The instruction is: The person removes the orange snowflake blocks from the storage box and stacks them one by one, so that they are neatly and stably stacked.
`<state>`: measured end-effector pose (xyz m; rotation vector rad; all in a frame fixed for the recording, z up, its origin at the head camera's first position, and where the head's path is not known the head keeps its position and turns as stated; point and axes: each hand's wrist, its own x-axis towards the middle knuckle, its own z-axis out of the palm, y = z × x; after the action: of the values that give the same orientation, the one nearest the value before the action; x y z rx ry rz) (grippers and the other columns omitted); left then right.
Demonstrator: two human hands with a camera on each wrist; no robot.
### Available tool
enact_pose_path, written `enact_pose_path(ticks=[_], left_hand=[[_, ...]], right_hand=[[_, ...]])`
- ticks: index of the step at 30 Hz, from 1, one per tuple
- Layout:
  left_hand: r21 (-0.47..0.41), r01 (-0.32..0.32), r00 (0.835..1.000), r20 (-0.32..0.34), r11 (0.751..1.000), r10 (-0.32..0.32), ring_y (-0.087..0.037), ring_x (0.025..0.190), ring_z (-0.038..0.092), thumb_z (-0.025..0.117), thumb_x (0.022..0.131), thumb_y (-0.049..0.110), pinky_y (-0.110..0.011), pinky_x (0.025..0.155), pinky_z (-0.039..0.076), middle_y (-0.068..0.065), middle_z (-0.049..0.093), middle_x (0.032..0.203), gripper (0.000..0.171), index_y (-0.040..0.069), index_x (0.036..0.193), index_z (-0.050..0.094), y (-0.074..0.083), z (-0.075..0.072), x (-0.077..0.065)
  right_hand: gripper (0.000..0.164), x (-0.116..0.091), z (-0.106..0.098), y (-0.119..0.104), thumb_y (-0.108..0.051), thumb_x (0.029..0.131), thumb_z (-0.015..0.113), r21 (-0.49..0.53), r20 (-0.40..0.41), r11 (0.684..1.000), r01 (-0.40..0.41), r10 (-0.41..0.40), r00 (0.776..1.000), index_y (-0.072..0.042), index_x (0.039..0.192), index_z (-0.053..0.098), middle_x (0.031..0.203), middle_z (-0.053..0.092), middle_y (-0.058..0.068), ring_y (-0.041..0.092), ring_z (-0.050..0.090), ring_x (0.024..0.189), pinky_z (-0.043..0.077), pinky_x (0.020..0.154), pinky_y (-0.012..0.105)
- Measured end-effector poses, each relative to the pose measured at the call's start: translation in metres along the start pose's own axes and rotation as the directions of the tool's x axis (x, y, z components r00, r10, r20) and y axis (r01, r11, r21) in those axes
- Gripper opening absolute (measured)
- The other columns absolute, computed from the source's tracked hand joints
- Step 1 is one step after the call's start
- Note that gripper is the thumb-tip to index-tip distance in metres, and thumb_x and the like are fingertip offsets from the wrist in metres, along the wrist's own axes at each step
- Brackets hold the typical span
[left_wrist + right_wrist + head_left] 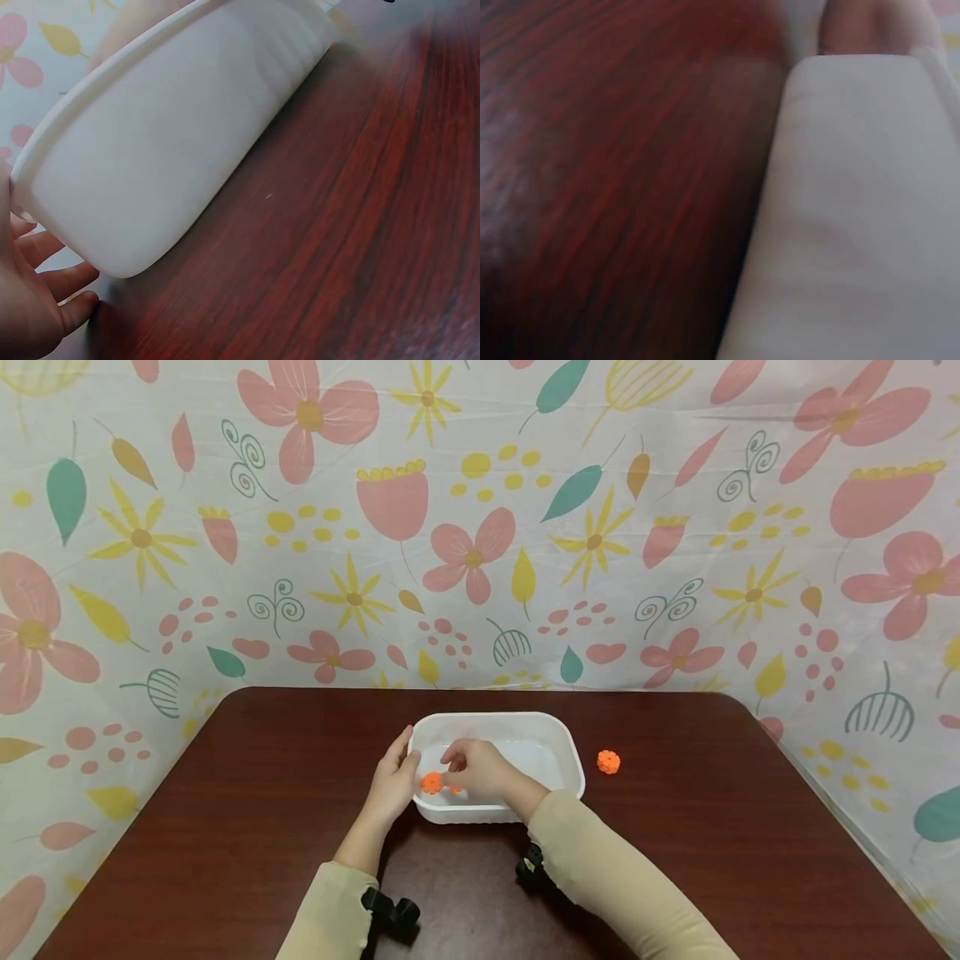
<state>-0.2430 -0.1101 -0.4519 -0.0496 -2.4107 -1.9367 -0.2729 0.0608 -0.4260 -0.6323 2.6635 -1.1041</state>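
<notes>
A white plastic tub [543, 760] with rounded corners stands on the table. My left hand [392, 781] holds its left end, thumb at the rim; the left wrist view shows the fingers [64, 281] along the outside of the end wall. My right hand [483, 770] reaches over the near rim into the tub, its thumb and forefinger apart. An orange knobbly ball [432, 782] lies inside by the left wall, right at the thumb tip. Another orange piece [455, 789] shows below the right hand, partly hidden by it. The right wrist view shows the tub's outer wall [862, 202].
A single orange knobbly ball [609, 762] lies on the dark red-brown table [675, 827], to the right of the tub. Behind the table's far edge hangs a flower-patterned cloth [480, 635]. Black wrist camera mounts [393, 914] sit at both sleeves.
</notes>
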Motion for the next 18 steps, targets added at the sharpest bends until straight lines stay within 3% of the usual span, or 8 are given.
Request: enact_pose_path(ticks=[5,10,14,18], left_hand=[[0.003,-0.004,1.000,0.003,1.000,0.004,-0.032,0.132,0.040,0.041,0.100,0.014,-0.049,0.109,0.034,-0.020,0.038,0.148,0.051,0.007,0.149,0.029,-0.0004,-0.0004,0.0010],[0.009,0.012,1.000,0.009,1.000,-0.012,-0.031,0.128,0.044,0.041,0.100,0.017,-0.049,0.105,0.039,-0.020,0.040,0.146,0.051,0.009,0.150,0.027,0.0004,-0.0010,0.0013],[-0.004,0.021,1.000,0.011,1.000,-0.021,-0.031,0.127,0.045,0.041,0.101,0.019,-0.048,0.104,0.040,-0.021,0.041,0.145,0.052,0.009,0.150,0.026,0.0019,-0.0008,0.0002],[-0.023,0.025,1.000,0.010,0.999,-0.025,-0.031,0.129,0.042,0.041,0.101,0.019,-0.048,0.105,0.038,-0.020,0.039,0.147,0.052,0.010,0.150,0.025,0.0016,-0.0006,-0.0001]], right_hand=[[0.031,0.0000,0.0041,-0.0017,-0.022,0.077,0.076,-0.084,0.036,0.995,0.049,-0.046,0.998,-0.007,0.102,0.067,0.097,0.066,0.003,0.015,0.057,0.090,0.049,0.083,0.029],[0.041,0.0016,0.0073,-0.0037,-0.028,0.074,0.079,-0.256,0.063,0.960,0.116,-0.103,0.993,-0.011,0.110,0.067,0.113,0.061,0.006,0.024,0.050,0.109,0.044,0.093,0.037],[0.045,0.0023,0.0089,-0.0060,-0.032,0.075,0.079,-0.340,0.106,0.934,0.112,-0.080,0.991,-0.016,0.114,0.067,0.119,0.058,0.006,0.028,0.046,0.115,0.041,0.094,0.045],[0.044,0.0034,0.0105,-0.0072,-0.033,0.075,0.077,-0.378,0.127,0.920,0.106,-0.062,0.990,-0.018,0.115,0.067,0.116,0.059,0.004,0.027,0.047,0.111,0.041,0.089,0.045]])
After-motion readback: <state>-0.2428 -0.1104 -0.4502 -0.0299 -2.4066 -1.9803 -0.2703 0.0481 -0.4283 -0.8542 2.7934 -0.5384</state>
